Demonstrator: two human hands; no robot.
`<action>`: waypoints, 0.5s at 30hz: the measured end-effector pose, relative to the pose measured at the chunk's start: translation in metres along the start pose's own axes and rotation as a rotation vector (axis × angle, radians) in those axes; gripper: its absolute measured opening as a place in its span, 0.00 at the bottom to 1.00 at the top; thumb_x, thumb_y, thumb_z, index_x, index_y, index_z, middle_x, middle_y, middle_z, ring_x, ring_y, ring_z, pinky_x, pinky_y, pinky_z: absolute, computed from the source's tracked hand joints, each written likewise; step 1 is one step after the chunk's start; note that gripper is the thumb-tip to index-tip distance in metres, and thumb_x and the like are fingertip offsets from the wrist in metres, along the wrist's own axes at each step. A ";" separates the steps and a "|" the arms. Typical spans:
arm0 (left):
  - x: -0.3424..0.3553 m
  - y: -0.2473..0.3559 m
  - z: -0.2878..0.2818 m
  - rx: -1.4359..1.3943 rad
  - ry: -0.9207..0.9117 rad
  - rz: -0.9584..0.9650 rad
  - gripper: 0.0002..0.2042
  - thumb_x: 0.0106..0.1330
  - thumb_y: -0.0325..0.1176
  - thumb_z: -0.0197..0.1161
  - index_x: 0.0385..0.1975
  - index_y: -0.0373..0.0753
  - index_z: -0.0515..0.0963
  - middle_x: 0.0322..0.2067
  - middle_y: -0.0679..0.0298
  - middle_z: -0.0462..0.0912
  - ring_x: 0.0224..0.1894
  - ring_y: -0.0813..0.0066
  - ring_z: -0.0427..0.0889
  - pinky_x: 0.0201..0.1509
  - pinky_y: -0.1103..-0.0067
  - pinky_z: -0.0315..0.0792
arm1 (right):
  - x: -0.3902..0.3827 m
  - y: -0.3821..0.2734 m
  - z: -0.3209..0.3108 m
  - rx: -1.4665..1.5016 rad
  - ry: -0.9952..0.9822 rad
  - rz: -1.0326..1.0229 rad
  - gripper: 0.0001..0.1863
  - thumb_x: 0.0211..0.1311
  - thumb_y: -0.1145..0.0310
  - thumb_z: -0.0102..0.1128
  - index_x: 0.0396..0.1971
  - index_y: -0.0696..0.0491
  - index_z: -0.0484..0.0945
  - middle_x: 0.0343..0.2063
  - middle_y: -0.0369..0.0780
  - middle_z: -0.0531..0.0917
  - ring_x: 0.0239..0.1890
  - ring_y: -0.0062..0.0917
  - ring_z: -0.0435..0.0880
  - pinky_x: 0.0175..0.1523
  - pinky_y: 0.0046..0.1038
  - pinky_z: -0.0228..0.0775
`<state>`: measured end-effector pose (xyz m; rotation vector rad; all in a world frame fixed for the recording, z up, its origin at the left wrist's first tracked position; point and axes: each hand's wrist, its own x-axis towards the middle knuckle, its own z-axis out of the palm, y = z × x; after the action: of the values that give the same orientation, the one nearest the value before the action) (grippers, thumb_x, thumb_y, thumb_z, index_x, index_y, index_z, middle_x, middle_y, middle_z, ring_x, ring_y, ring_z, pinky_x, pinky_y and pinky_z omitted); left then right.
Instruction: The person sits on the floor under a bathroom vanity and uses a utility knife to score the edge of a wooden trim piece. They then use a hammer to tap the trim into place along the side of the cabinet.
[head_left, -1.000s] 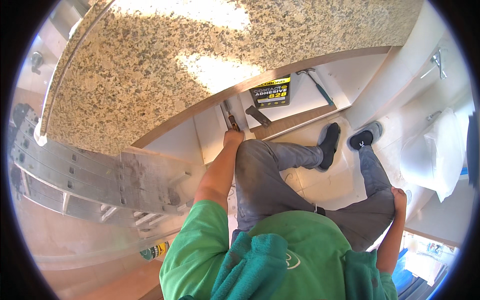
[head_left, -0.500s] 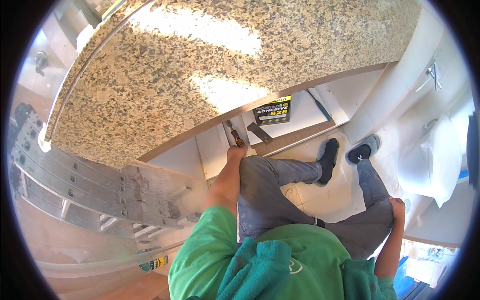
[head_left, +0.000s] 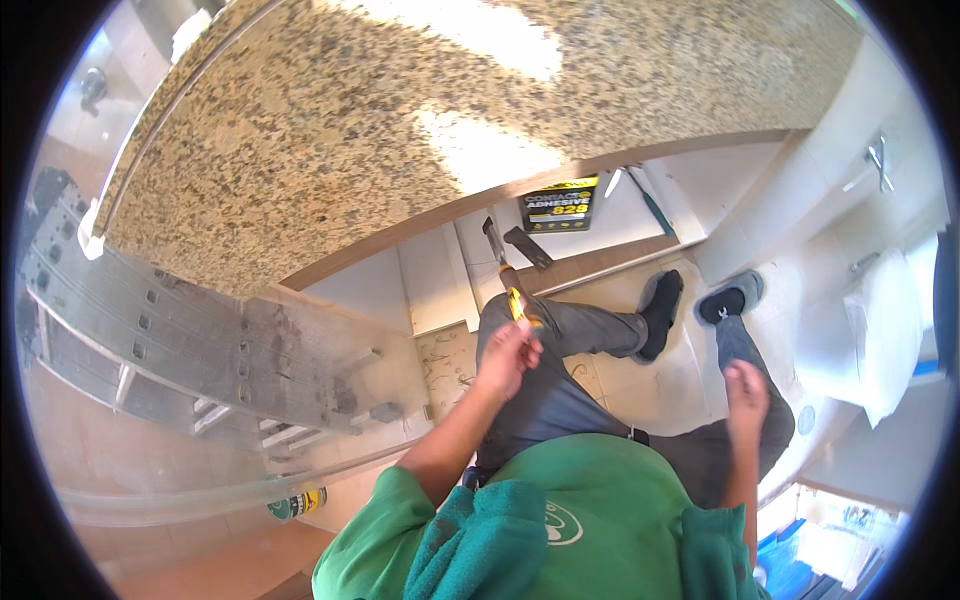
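The left hand (head_left: 510, 360) pinches the near end of a yellow-and-black-handled tool (head_left: 515, 298) over the left knee (head_left: 494, 335), its metal shank (head_left: 497, 245) pointing far. The right hand (head_left: 746, 390), blurred, shows nothing held; whether its fingers are curled I cannot tell. The tool looks stiff, sturdy, probably heavier at the far end; mid-handle should give the steadiest hold.

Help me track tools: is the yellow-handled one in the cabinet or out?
The tool's handle is out, showing against the left knee at the left hand; whether its tip is inside the cabinet, cannot tell.
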<state>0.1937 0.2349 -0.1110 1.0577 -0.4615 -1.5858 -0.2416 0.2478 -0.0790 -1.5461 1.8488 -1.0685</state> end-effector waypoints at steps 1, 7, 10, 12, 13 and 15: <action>-0.015 -0.013 0.015 0.032 -0.054 -0.019 0.11 0.74 0.45 0.62 0.40 0.43 0.76 0.28 0.65 0.82 0.26 0.78 0.78 0.31 0.81 0.73 | -0.006 -0.031 0.021 0.112 -0.195 0.095 0.18 0.71 0.59 0.63 0.51 0.58 0.81 0.45 0.40 0.84 0.48 0.24 0.82 0.56 0.26 0.72; -0.046 -0.071 0.076 0.378 -0.574 -0.012 0.11 0.74 0.37 0.63 0.47 0.38 0.77 0.35 0.68 0.81 0.34 0.83 0.78 0.39 0.83 0.74 | -0.030 -0.114 0.091 0.747 -0.649 0.262 0.30 0.74 0.59 0.60 0.69 0.57 0.64 0.45 0.42 0.84 0.48 0.23 0.82 0.57 0.27 0.74; -0.056 -0.064 0.099 0.604 -0.687 0.021 0.11 0.72 0.35 0.66 0.46 0.36 0.77 0.35 0.70 0.81 0.33 0.84 0.77 0.39 0.82 0.73 | -0.032 -0.113 0.078 0.853 -0.617 0.301 0.25 0.73 0.63 0.60 0.63 0.58 0.66 0.41 0.43 0.84 0.43 0.23 0.83 0.51 0.28 0.78; -0.063 -0.045 0.113 0.847 -0.764 0.130 0.09 0.71 0.33 0.67 0.41 0.35 0.78 0.32 0.69 0.81 0.32 0.83 0.77 0.37 0.79 0.73 | -0.039 -0.111 0.068 0.975 -0.566 0.299 0.16 0.72 0.68 0.61 0.53 0.56 0.71 0.35 0.41 0.83 0.37 0.24 0.84 0.43 0.28 0.80; -0.062 -0.037 0.117 0.899 -0.783 0.247 0.08 0.71 0.33 0.67 0.41 0.35 0.79 0.31 0.68 0.82 0.31 0.80 0.78 0.37 0.78 0.73 | -0.042 -0.107 0.062 1.038 -0.552 0.314 0.15 0.71 0.69 0.61 0.53 0.56 0.71 0.34 0.41 0.83 0.36 0.24 0.84 0.42 0.28 0.80; -0.064 -0.023 0.122 0.987 -0.822 0.465 0.07 0.70 0.32 0.67 0.39 0.35 0.80 0.31 0.65 0.83 0.31 0.76 0.80 0.38 0.75 0.74 | -0.055 -0.100 0.048 1.161 -0.522 0.364 0.14 0.71 0.70 0.61 0.52 0.56 0.72 0.32 0.40 0.82 0.35 0.24 0.84 0.40 0.28 0.81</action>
<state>0.0786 0.2726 -0.0402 0.8081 -2.0354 -1.2822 -0.1340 0.2842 -0.0308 -0.6448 0.7905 -1.0899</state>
